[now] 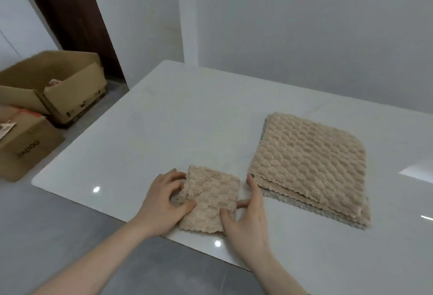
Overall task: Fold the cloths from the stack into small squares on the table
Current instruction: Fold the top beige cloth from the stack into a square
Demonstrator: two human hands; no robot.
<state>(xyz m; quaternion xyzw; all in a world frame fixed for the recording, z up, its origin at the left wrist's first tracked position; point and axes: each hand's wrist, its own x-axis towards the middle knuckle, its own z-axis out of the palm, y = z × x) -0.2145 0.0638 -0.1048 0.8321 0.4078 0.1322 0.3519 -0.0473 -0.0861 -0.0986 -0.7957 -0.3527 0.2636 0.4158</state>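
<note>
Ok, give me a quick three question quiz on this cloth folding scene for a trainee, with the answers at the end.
1. True or false: the small folded beige textured cloth lies left of the stack of unfolded beige cloths.
2. Which hands touch the folded cloth? A) left only B) right only C) both
3. Fill in: the open brown cardboard box stands beyond the white table's ____ edge.

Key: 1 true. 2 C: the left hand grips its left edge, the right hand rests at its right edge. 3 left.
</note>
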